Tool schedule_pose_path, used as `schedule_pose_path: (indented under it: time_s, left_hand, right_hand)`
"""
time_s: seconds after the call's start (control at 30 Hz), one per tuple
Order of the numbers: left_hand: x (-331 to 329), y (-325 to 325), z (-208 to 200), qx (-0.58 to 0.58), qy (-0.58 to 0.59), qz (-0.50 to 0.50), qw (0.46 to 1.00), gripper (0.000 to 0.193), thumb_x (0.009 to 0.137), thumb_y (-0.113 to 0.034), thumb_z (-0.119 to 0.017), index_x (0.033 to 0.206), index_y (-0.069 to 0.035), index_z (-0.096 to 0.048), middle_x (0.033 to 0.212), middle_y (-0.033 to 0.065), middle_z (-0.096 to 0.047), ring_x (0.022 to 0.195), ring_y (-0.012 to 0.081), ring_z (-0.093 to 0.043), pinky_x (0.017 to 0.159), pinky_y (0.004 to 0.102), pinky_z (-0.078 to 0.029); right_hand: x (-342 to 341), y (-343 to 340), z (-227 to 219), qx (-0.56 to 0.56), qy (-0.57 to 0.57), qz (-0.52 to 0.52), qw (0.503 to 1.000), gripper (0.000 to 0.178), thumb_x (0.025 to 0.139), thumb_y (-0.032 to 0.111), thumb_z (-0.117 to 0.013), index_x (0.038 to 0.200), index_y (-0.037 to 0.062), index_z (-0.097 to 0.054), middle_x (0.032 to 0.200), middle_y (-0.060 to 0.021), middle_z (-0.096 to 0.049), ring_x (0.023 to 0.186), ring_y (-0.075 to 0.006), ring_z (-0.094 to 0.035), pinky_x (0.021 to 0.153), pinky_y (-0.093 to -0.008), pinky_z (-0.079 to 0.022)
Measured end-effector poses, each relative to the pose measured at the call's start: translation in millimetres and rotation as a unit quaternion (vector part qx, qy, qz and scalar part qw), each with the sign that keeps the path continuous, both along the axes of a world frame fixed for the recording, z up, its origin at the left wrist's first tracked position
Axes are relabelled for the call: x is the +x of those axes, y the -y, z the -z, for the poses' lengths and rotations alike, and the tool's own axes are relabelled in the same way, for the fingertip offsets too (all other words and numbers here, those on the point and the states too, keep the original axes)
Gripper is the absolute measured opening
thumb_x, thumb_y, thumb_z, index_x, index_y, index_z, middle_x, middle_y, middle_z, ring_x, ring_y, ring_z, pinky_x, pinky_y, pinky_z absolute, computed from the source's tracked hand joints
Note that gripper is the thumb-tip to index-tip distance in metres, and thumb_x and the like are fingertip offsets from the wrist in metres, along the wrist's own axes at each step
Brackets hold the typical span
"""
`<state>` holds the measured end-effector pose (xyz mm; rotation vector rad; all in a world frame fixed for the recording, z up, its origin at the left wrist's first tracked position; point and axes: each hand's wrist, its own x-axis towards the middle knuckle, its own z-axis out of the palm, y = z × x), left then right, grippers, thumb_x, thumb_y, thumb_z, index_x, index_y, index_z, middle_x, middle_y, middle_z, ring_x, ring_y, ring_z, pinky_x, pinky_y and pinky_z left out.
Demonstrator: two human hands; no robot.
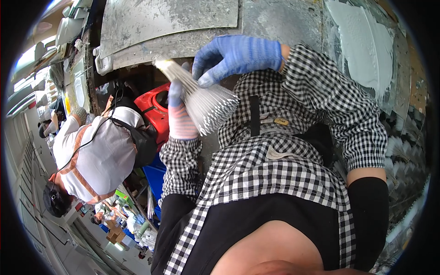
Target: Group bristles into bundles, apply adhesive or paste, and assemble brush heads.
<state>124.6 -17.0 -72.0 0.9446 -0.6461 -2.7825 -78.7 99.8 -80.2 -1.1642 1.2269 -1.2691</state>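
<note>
A fanned bundle of thin, whitish rods (208, 103) is held in front of my apron. Its narrow end points up and left; the many spread tips face lower right. My left hand (182, 117), in a pink-striped glove with purplish fingertips, is closed round the bundle from the left, and the rods hide part of its fingers. My right hand (238, 56) wears a blue knitted glove and comes over from the right. Its curled fingers and thumb pinch at the bundle's upper side; exactly how many rods they take is hidden.
A stained metal-topped workbench (284, 23) runs ahead, with white paste (362, 41) spread on its right part. A red stool (153, 107) stands left. Nearby a person in a white shirt (103, 151) bends at work. Several more whitish rod bundles (405, 160) lie at right.
</note>
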Motion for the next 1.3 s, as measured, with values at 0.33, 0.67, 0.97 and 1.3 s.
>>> schedule_pose_path:
  time_s: [0.33,0.67,0.97,1.3]
  left_hand:
    - [-32,-9,-1,-0.056,0.035,0.098,0.993,0.060,0.093,-0.015,-0.068,0.145,-0.001,-0.040,0.133,0.0198,-0.057,0.121,0.0338,-0.060,0.106,0.0512,-0.050]
    - [-58,-21,-15,-0.126,0.045,0.152,0.979,0.063,0.074,0.003,-0.061,0.135,0.000,-0.048,0.120,0.0191,-0.063,0.109,0.0341,-0.066,0.097,0.0476,-0.057]
    - [-82,-30,-37,-0.278,-0.041,0.170,0.945,0.086,0.067,0.004,-0.056,0.150,-0.004,-0.035,0.144,0.0185,-0.050,0.124,0.0333,-0.058,0.105,0.0458,-0.052]
    - [-109,-47,-49,-0.430,-0.103,0.136,0.887,0.091,0.068,0.009,-0.062,0.152,-0.006,-0.031,0.150,0.0183,-0.046,0.140,0.0319,-0.045,0.112,0.0432,-0.045]
  right_hand:
    - [-13,-18,-16,0.163,0.003,0.014,0.987,0.061,0.073,0.042,-0.086,0.115,0.0018,-0.065,0.104,-0.0112,-0.068,0.096,-0.0190,-0.065,0.092,-0.0335,-0.053]
    - [-9,-58,-15,0.022,-0.242,0.141,0.960,0.045,0.074,0.022,-0.080,0.113,0.0067,-0.064,0.101,-0.0085,-0.065,0.096,-0.0219,-0.066,0.087,-0.0367,-0.054]
    - [-8,-81,-4,-0.130,-0.495,0.151,0.846,0.011,0.086,0.020,-0.065,0.094,0.0189,-0.072,0.108,-0.0100,-0.064,0.101,-0.0250,-0.064,0.084,-0.0381,-0.055]
    - [-6,-91,-51,0.129,-0.481,0.227,0.837,0.023,0.086,0.037,-0.067,0.099,0.0188,-0.074,0.079,-0.0044,-0.073,0.073,-0.0245,-0.072,0.076,-0.0385,-0.059]
